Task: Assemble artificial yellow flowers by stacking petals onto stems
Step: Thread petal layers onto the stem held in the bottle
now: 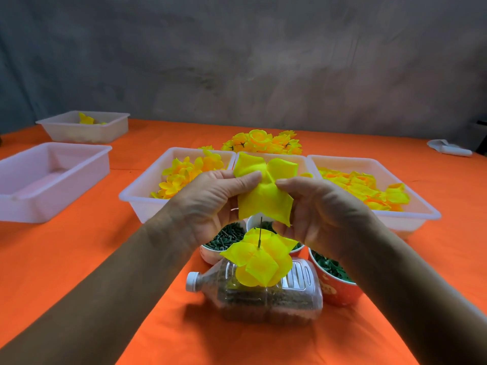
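Around the plastic bottle [259, 296] at centre, bare orange bench [79, 259] lies open from 6 to 9 o'clock. Cups of green stems [334, 275] crowd it at 12 to 3. Three petal trays [137, 201] form a wall farther at 12, with two white tubs [50, 180] at 10.
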A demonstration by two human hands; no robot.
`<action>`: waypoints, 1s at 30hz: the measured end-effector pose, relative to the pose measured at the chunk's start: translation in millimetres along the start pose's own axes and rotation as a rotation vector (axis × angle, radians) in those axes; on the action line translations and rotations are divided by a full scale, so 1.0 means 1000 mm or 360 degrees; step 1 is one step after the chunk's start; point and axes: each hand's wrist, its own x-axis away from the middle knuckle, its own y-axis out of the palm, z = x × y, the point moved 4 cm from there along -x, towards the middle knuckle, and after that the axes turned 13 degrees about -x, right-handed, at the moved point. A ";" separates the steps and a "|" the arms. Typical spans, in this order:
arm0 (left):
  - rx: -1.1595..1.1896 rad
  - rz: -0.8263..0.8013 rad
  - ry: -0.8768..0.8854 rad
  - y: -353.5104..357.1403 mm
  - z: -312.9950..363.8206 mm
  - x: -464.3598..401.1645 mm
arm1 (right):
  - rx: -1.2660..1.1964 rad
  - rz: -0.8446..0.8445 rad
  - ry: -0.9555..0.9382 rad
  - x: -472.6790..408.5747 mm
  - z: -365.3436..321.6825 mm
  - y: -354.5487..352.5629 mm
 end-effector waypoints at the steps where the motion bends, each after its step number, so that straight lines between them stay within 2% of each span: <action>1: 0.0007 -0.0019 -0.0028 0.001 0.000 0.000 | 0.0016 -0.0018 -0.0006 0.000 -0.001 0.001; 8: -0.0218 -0.0029 -0.0181 -0.004 -0.006 -0.001 | 0.0270 0.0066 -0.0087 -0.004 0.007 -0.008; 20: -0.0298 -0.0219 -0.0439 -0.013 -0.021 0.001 | 0.0195 0.0222 0.0070 -0.001 0.030 -0.017; 30: -0.0356 -0.0268 -0.0461 -0.013 -0.025 -0.008 | 0.0179 0.0264 0.0128 -0.004 0.032 -0.020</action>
